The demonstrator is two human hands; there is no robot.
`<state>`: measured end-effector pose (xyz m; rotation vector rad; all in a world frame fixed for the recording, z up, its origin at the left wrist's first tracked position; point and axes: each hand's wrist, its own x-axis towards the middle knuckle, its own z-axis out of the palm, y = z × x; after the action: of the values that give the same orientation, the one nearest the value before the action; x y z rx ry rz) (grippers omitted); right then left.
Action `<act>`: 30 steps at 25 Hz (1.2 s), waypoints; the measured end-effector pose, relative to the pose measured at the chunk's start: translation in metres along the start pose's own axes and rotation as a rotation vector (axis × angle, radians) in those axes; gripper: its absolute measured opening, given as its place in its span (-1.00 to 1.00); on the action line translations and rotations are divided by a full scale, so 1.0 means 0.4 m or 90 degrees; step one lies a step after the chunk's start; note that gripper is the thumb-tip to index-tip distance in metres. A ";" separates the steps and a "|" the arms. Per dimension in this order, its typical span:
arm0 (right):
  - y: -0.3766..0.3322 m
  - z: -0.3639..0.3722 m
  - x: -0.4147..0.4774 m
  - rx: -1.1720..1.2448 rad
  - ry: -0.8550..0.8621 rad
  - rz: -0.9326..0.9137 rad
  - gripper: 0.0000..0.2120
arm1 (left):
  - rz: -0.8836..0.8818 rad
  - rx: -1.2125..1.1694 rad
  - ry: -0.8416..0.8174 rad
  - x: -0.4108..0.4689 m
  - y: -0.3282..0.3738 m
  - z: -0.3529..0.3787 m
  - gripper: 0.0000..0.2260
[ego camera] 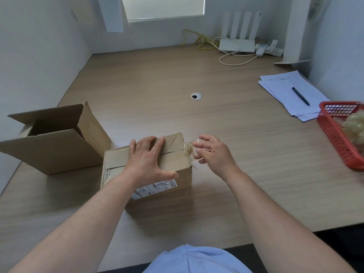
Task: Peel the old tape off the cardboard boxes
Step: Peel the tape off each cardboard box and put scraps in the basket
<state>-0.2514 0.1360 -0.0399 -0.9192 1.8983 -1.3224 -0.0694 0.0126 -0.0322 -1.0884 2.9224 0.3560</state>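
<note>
Small brown cardboard box [182, 170], dented, in the middle of the frame; left hand [146, 160] flat on its top, fingers straight and spread; right hand [213, 152] just right of it, fingers curled, pinching crinkly clear tape [188, 149] stuck to the box's right edge; open box [59, 154] at left; red mesh basket [332, 133] far right.
</note>
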 end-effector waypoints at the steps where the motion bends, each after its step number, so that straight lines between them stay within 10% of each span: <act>1: 0.005 -0.006 -0.005 0.022 0.003 0.021 -0.76 | 0.001 0.000 0.001 0.000 0.000 0.000 0.12; 23: -0.054 -0.023 -0.022 -0.264 0.093 -0.065 -0.86 | 0.067 0.029 0.009 -0.035 0.005 0.012 0.14; 30: -0.070 0.040 -0.016 0.252 -0.016 0.151 -0.92 | 0.030 0.021 0.022 -0.052 -0.007 0.014 0.13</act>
<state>-0.2297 0.1263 -0.0173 -0.4931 1.5881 -1.4589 -0.0523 0.0249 -0.0368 -1.0341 2.9770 0.2923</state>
